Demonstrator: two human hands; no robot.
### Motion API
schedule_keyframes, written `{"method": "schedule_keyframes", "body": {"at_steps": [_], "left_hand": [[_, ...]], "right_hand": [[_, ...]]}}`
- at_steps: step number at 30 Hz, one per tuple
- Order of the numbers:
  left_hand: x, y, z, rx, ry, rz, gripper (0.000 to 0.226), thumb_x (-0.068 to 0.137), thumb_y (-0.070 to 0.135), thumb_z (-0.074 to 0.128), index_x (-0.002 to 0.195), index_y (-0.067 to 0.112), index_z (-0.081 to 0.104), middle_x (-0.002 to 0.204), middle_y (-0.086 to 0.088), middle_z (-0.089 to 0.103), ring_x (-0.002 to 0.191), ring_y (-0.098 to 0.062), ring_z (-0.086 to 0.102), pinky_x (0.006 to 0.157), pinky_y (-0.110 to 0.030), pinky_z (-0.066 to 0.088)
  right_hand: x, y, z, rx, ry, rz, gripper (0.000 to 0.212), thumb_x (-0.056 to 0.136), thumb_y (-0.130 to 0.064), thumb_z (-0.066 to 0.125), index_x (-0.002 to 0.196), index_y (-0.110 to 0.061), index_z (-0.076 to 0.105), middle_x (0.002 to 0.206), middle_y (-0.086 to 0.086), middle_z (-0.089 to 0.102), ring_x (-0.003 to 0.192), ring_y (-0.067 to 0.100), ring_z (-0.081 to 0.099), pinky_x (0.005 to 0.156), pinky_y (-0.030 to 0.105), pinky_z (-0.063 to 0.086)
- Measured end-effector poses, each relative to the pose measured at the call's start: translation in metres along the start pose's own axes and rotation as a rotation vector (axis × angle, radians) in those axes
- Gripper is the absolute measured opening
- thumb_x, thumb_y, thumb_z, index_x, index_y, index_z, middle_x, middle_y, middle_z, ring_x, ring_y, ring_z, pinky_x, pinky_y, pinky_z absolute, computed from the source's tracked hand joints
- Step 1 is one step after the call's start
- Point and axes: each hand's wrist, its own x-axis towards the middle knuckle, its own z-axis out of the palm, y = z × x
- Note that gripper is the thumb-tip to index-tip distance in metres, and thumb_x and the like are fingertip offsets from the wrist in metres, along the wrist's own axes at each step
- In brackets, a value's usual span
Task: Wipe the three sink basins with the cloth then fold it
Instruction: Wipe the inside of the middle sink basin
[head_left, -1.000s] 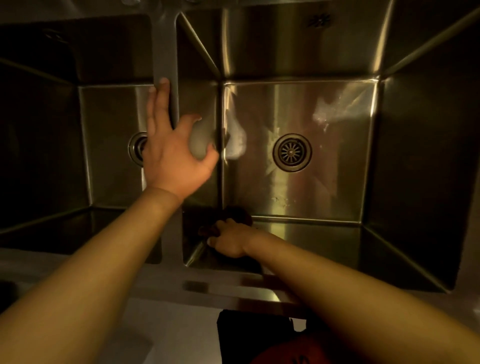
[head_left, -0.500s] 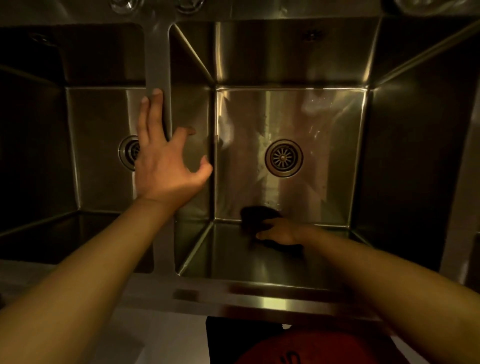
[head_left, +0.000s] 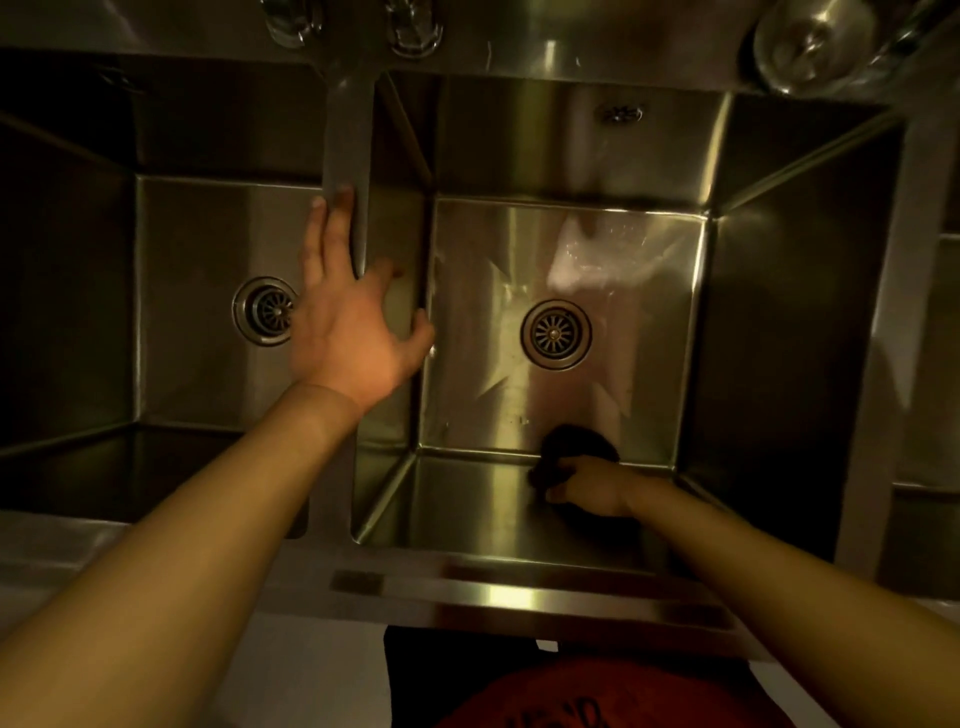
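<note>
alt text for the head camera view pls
Seen from above, a right hand presses a dark cloth along the near bottom edge of the middle sink basin, while the left hand rests on the divider.

Support: steel sink unit (head_left: 519, 587), basins side by side.
Middle basin (head_left: 779, 312): dark cloth (head_left: 576, 441) at its near edge.
Divider (head_left: 348, 156): a hand (head_left: 348, 332) resting on it.
Back ledge (head_left: 571, 41): glasses (head_left: 810, 47).

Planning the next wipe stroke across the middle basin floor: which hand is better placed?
Right. The right hand already grips the dark cloth at the basin's near floor edge, while the left hand rests on the divider, holding nothing.
</note>
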Motion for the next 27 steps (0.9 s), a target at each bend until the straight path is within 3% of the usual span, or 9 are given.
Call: {"method": "schedule_keyframes", "body": {"at_steps": [2,6,10,13,17,23,27], "left_hand": [[0.000,0.001,0.002,-0.006,0.010,-0.002,0.045,0.080,0.056,0.059,0.111,0.023,0.070,0.174,-0.007,0.008,0.161,-0.032,0.003,0.092,-0.054,0.055],[0.001,-0.001,0.007,-0.004,0.020,-0.022,0.047,0.079,0.059,0.057,0.111,0.027,0.070,0.174,-0.003,0.005,0.161,-0.030,0.002,0.096,-0.056,0.053],[-0.001,-0.005,0.008,-0.069,0.058,0.011,0.046,0.074,0.056,0.060,0.104,0.022,0.071,0.174,-0.004,0.009,0.161,-0.031,0.005,0.091,-0.054,0.055],[-0.002,-0.004,0.008,-0.094,0.062,0.017,0.045,0.073,0.054,0.060,0.100,0.020,0.070,0.173,-0.005,0.011,0.160,-0.031,0.005,0.095,-0.056,0.052],[0.000,-0.003,0.007,-0.118,0.053,0.008,0.042,0.074,0.048,0.065,0.102,0.018,0.070,0.172,-0.006,0.012,0.160,-0.033,0.005,0.098,-0.062,0.050],[-0.001,-0.004,0.010,-0.150,0.089,0.011,0.069,0.072,0.043,0.071,0.136,0.019,0.060,0.171,-0.005,0.012,0.159,-0.034,0.007,0.094,-0.066,0.050],[-0.001,-0.003,0.011,-0.136,0.088,-0.011,0.056,0.070,0.041,0.068,0.117,0.011,0.066,0.170,-0.011,0.015,0.159,-0.037,0.007,0.089,-0.063,0.052]], "right_hand": [[-0.012,-0.015,0.003,0.010,-0.014,-0.051,0.045,0.090,-0.035,0.074,0.134,-0.027,0.065,0.135,-0.004,0.062,0.124,0.020,0.058,0.106,0.032,0.044],[-0.034,-0.031,-0.002,-0.001,-0.064,-0.126,0.054,0.092,-0.031,0.073,0.143,-0.026,0.057,0.144,-0.002,0.055,0.122,0.014,0.052,0.095,0.023,0.035],[-0.055,-0.030,-0.008,-0.024,-0.027,-0.143,0.052,0.092,-0.031,0.071,0.142,-0.028,0.057,0.142,-0.001,0.058,0.122,0.017,0.056,0.099,0.029,0.041],[-0.064,-0.020,-0.011,-0.295,0.082,-0.145,0.048,0.094,-0.031,0.065,0.140,-0.022,0.056,0.142,0.004,0.054,0.125,0.026,0.055,0.106,0.040,0.045],[-0.072,0.005,-0.021,-0.658,0.104,0.064,0.049,0.097,-0.031,0.050,0.145,-0.021,0.049,0.146,0.008,0.044,0.127,0.037,0.048,0.107,0.053,0.041],[-0.071,0.048,-0.037,-0.932,0.066,0.242,0.052,0.099,-0.028,0.044,0.149,-0.017,0.043,0.151,0.013,0.040,0.133,0.040,0.042,0.112,0.059,0.032],[-0.060,0.067,-0.050,-1.113,0.050,0.279,0.053,0.100,-0.033,0.044,0.151,-0.020,0.044,0.155,0.014,0.038,0.140,0.039,0.038,0.118,0.060,0.023]]}}
